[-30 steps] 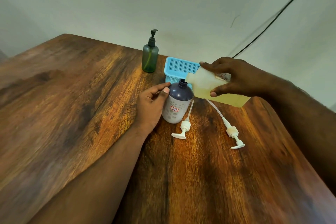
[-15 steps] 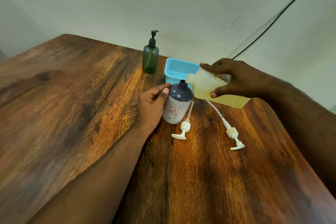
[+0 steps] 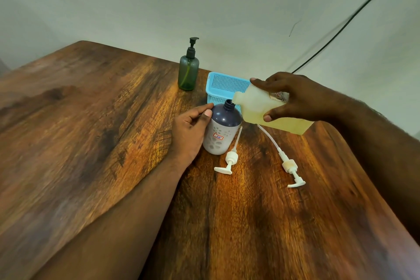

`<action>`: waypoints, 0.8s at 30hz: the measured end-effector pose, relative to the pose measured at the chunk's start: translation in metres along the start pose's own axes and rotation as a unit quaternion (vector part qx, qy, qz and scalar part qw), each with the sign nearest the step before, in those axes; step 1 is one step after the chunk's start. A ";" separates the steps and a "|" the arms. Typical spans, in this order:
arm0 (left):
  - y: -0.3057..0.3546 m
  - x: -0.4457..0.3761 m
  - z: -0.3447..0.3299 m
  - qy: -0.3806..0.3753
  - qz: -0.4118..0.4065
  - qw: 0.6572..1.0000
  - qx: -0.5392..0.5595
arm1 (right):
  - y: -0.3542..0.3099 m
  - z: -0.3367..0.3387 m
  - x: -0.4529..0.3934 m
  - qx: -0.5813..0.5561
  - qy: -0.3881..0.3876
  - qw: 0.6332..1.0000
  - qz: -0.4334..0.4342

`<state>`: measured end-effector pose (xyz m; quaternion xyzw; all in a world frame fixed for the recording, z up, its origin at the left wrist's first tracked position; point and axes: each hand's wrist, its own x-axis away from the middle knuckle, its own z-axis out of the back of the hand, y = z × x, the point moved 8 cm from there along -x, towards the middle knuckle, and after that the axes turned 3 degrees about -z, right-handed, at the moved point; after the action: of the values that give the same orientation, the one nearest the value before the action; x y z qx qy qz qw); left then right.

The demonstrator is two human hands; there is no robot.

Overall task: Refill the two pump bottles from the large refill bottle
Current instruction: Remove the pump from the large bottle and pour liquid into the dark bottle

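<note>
Now I watch a pour in progress on a wooden table [image 3: 91, 143]. My right hand [image 3: 302, 98] grips the refill bottle [image 3: 261, 109], tilted with its mouth just above and to the 3 o'clock side of the neck of the purple bottle [image 3: 223, 129]; fingers lie over its top, thumb curled beneath. My left hand [image 3: 188, 134] cups the purple bottle from 9 o'clock, fingers loosely curved against its side, thumb on the shoulder. I judge the mouth should sit squarely over the neck, tilt slow, base held firm. Two white pumps [image 3: 229, 161] lie at 6 o'clock. A green bottle [image 3: 188, 73] stands capped at 11 o'clock, beside a blue basket [image 3: 225, 86].
</note>
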<state>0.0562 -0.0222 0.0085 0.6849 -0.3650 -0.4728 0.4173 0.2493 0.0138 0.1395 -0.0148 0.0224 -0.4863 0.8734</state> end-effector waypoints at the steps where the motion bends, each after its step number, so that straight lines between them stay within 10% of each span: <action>1: 0.001 0.000 0.000 0.001 -0.003 1.000 -0.001 | 0.000 0.000 0.000 0.000 -0.001 1.000 -0.001; 24: 0.004 0.000 0.000 0.006 -0.013 1.000 -0.001 | -0.001 0.002 0.000 0.005 -0.005 1.000 0.000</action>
<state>0.0553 -0.0237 0.0118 0.6922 -0.3528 -0.4743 0.4140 0.2486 0.0129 0.1413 -0.0133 0.0154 -0.4867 0.8733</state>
